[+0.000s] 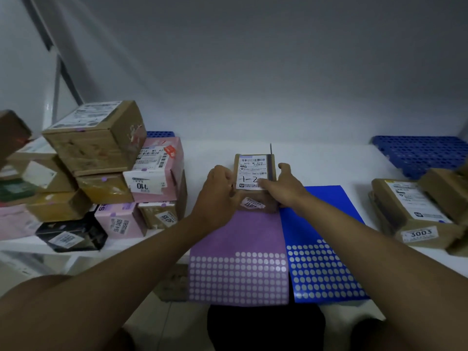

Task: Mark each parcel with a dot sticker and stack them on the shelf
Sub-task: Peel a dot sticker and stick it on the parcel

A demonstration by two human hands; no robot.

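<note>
parcels point(106, 173) sit stacked at left on the white counter point(329, 168), more parcels point(415, 214) at right, blue crates point(420, 158) behind. a small brown parcel point(253, 178) rests at the far edge of purple point(238, 249) and blue point(321, 249) dot sticker sheets. left hand point(217, 188) fingers curl against its left side; right hand point(286, 186) fingers press its label, thumb spread apart.

Both arms reach forward, hands close together.
Left hand point(219, 184) has curled fingers; right hand point(286, 186) points its forefinger leftward, thumb raised.
</note>
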